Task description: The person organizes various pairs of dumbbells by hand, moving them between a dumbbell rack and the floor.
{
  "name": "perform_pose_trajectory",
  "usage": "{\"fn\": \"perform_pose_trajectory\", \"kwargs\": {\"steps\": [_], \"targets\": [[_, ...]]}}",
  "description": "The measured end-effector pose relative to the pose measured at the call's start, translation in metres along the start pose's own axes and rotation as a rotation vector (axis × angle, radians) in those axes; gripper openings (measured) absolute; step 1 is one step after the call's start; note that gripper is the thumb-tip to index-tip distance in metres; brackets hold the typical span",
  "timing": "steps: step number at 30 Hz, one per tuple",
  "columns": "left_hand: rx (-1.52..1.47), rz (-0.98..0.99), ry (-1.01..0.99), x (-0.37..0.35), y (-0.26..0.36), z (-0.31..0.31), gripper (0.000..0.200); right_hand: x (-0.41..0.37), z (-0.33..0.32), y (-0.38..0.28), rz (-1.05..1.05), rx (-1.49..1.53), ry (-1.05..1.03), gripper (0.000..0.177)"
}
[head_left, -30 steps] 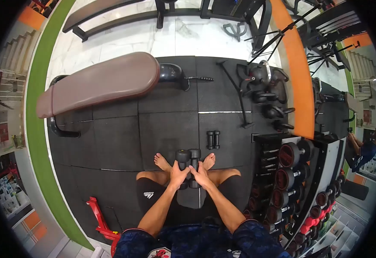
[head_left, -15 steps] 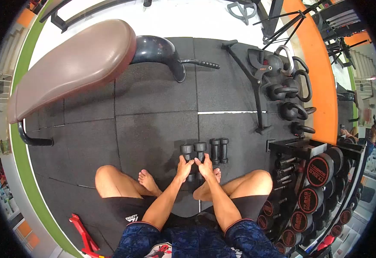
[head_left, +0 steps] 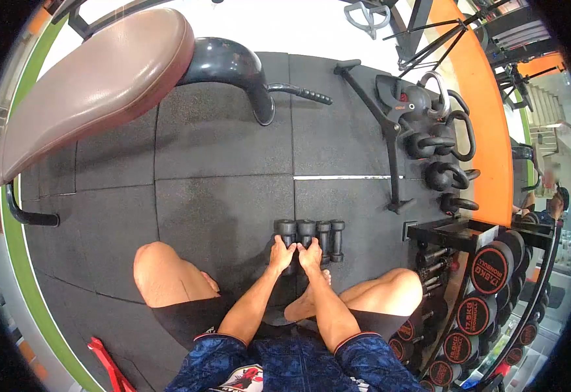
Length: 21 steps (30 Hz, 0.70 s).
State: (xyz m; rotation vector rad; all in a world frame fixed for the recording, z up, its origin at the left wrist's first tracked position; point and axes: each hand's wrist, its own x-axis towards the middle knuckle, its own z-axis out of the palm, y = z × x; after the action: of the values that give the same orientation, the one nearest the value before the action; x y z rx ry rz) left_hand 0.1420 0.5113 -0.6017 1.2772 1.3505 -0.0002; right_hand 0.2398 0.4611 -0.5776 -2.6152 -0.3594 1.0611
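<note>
My left hand (head_left: 281, 254) is closed round the handle of a thick black dumbbell (head_left: 286, 227), which lies lengthwise on the floor mat. Beside it, my right hand (head_left: 309, 255) grips a second thick black dumbbell (head_left: 306, 227). My thumbs nearly meet between the two handles, and my fingers partly cover both. Right of my right hand lie a slimmer black dumbbell (head_left: 323, 239) and another slim dumbbell (head_left: 337, 241), parallel to the held pair. All their far ends sit roughly in one row.
Black rubber mats (head_left: 223, 202) cover the floor. A padded brown bench (head_left: 102, 85) stands at the far left. Several kettlebells (head_left: 439, 176) and a black metal frame (head_left: 390, 130) are at the right, above a dumbbell rack (head_left: 452, 234). A red metal piece (head_left: 109, 366) lies lower left.
Both thick dumbbells have slid forward and nearer the slim pair, so the far ends are now about level. My hands keep their hold. The camera view has shifted slightly.
</note>
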Motion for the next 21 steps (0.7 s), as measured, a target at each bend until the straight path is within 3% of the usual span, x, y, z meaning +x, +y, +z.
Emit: {"fn": "perform_pose_trajectory", "kwargs": {"steps": [5,8,9,13,16,21], "targets": [[0.073,-0.062,-0.075,-0.006,0.02,-0.014,0.06,-0.003,0.009,0.001,-0.061,0.008,0.073,0.06],[0.244,0.105,0.106,-0.007,0.008,-0.008,0.064,-0.013,-0.003,-0.012,-0.006,0.025,0.015,0.059],[0.225,0.087,0.109,-0.012,0.01,-0.011,0.063,-0.016,-0.001,-0.01,-0.119,-0.025,0.105,0.059],[0.143,0.069,0.003,-0.046,0.021,-0.032,0.061,-0.04,-0.029,-0.011,-0.15,0.064,0.11,0.056],[-0.072,-0.035,-0.155,-0.093,0.057,-0.059,0.055,-0.075,-0.065,-0.016,-0.044,0.331,0.007,0.051],[0.179,0.014,-0.166,-0.19,0.152,-0.106,0.043,-0.155,-0.16,-0.046,0.072,0.687,-0.154,0.042]]}}
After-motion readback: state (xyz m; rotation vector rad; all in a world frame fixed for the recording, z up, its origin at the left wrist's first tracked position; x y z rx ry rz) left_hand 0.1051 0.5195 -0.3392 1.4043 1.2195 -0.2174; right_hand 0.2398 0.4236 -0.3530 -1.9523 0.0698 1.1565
